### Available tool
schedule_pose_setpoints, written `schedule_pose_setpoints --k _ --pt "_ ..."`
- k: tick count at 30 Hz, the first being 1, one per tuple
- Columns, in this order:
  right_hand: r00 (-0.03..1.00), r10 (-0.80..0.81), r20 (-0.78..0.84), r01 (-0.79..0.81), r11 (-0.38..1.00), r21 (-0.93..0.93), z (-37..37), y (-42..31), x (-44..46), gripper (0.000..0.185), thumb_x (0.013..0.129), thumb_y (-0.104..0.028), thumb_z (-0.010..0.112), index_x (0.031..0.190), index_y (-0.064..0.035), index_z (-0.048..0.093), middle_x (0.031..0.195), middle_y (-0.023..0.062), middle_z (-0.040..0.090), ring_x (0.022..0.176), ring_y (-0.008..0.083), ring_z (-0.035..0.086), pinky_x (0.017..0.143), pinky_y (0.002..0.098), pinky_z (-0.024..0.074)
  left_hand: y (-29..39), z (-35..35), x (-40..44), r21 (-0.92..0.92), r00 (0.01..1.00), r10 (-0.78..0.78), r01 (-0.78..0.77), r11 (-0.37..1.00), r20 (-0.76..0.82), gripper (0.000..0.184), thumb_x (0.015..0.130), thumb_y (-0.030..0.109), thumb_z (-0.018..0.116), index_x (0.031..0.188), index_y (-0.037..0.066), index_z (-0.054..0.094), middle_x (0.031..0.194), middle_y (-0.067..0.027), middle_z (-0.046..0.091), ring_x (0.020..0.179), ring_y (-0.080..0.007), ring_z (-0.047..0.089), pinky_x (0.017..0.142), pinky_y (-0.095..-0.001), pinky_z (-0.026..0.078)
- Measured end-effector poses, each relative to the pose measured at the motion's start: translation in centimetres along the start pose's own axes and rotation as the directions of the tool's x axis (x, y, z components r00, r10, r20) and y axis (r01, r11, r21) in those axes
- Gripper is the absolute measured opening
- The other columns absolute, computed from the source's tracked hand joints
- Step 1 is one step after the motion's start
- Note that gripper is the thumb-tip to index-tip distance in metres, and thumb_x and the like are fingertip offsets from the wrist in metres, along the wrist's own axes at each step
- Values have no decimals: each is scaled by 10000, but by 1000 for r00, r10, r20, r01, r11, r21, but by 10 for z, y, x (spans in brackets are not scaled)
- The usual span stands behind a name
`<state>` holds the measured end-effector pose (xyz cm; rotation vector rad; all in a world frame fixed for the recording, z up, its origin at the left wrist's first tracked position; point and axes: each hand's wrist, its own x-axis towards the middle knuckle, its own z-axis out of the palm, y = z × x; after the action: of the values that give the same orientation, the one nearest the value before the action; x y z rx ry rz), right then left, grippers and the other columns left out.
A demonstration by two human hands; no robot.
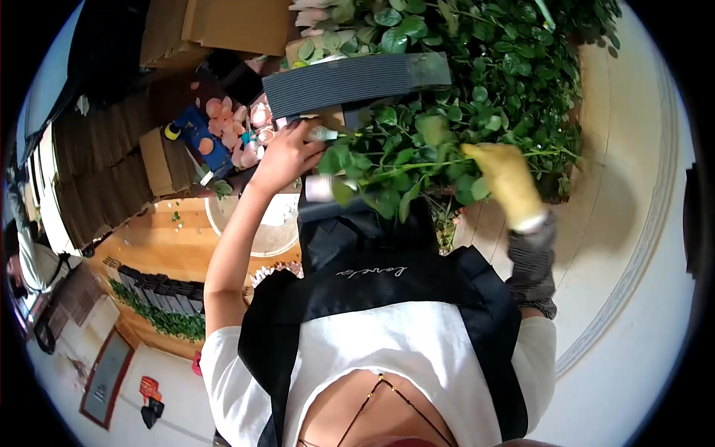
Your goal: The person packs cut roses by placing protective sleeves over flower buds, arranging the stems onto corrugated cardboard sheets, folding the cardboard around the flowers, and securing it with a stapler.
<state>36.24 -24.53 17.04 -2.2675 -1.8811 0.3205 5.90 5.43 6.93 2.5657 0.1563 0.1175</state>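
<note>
Gloved right hand (508, 177) closed around a leafy stem (408, 172); bare left hand (289, 155) beside a white net (322, 134), grip unclear from here.

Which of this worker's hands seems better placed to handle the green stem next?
Probably the right hand: it wears a yellow glove and is at the green stem, beside the leafy heap. The bare left hand is over by the pink petals.

Looks glossy on the green leaves (514, 63), ribbed and matt on the grey sheet (335, 86). Reads as matt cardboard for the brown box (242, 26), black cloth for the apron (365, 287), wrinkled cloth for the grey sleeve (530, 264), smooth wood for the floor (182, 242).
</note>
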Motion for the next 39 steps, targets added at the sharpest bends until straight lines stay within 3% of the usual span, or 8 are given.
schedule_pose_setpoints --k 7,11,17,23,25,28,35,39 --pt "936 230 -265 -288 935 -208 54 -31 -9 336 741 31 582 1031 -98 693 1072 150 700 1028 324 666 933 453 529 15 9 -2 10 993 -35 34 999 114 336 733 93 757 1064 50 719 1481 -218 452 1319 -416 481 1091 -475 418" --pt "934 248 -257 -203 961 188 134 11 -43 485 748 29 701 1215 -96 668 1412 145 575 1361 366 481 1180 485 348 29 22 -8 56 998 -46 49 997 -52 449 728 174 822 1149 87 694 1544 -230 364 1316 -438 447 1117 -503 385" --pt "881 264 393 -465 637 615 -23 22 -1 544 981 -215 635 1486 -91 476 1504 118 524 1361 274 517 1138 407 411 23 32 -14 133 996 -75 69 989 43 505 673 76 768 1171 52 689 1389 -231 460 1318 -471 423 1176 -550 318" --pt "908 237 -346 -10 837 548 -5 64 156 506 963 -162 640 1445 -74 513 1414 138 591 1297 295 565 1109 408 429 35 21 -8 -187 988 -137 147 971 66 487 724 83 820 1163 -42 653 1457 -226 387 1369 -454 401 1176 -521 352" --pt "824 103 -557 -86 995 57 20 103 213 501 932 -172 659 1407 -61 543 1279 154 652 1178 324 619 1051 444 459 14 37 -16 -248 1000 -28 29 968 8 808 632 -8 857 1349 38 487 1488 -243 340 1370 -481 389 1121 -513 399" --pt "905 412 -107 -422 900 -108 62 144 248 395 885 -164 667 1258 -44 625 1007 140 717 1015 333 672 906 462 508 40 16 -10 -143 985 -173 170 975 -12 628 616 -6 844 1190 59 599 1415 -245 403 1321 -458 433 1086 -484 443" --pt "902 411 132 -340 865 -369 125 118 204 117 850 -137 672 922 -137 764 965 90 762 976 261 721 837 395 530 35 28 -14 -264 947 -269 218 939 -175 604 635 -61 773 1203 36 590 1254 -216 527 1166 -424 521 995 -466 462" --pt "942 283 -181 -324 905 -275 85 113 199 245 783 -113 660 1017 -129 729 862 60 721 940 259 691 922 374 493 37 18 -11 -148 981 -180 168 975 -74 509 619 -29 789 1100 22 630 1338 -208 516 1169 -398 541 1009 -471 460"
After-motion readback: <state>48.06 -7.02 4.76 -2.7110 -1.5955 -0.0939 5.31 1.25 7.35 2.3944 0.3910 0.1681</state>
